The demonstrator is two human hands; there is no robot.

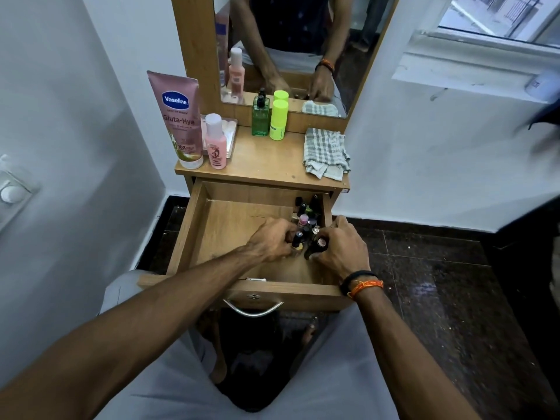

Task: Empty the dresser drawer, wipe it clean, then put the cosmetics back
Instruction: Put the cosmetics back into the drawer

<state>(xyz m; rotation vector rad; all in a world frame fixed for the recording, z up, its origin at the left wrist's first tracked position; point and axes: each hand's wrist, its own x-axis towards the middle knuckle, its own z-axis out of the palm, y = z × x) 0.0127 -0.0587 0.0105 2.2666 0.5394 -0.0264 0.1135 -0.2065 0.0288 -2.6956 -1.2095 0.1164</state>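
The wooden dresser drawer [218,234] stands pulled out below the dresser top [272,159]. A cluster of small nail polish and lipstick bottles [306,215] fills its right side; the left part of its floor is bare wood. My left hand [271,241] is inside the drawer, fingers curled round a small dark-capped bottle [297,239]. My right hand [339,247] grips a dark bottle with a pinkish end [319,244] beside it. A checked cloth [325,153] lies crumpled on the dresser top at the right.
On the dresser top stand a pink Vaseline tube [178,116], a small pink bottle [215,144], a clear packet [228,134], a green bottle [260,116] and a yellow-green bottle [278,121]. A mirror [291,47] rises behind. White walls flank the dresser; dark floor lies right.
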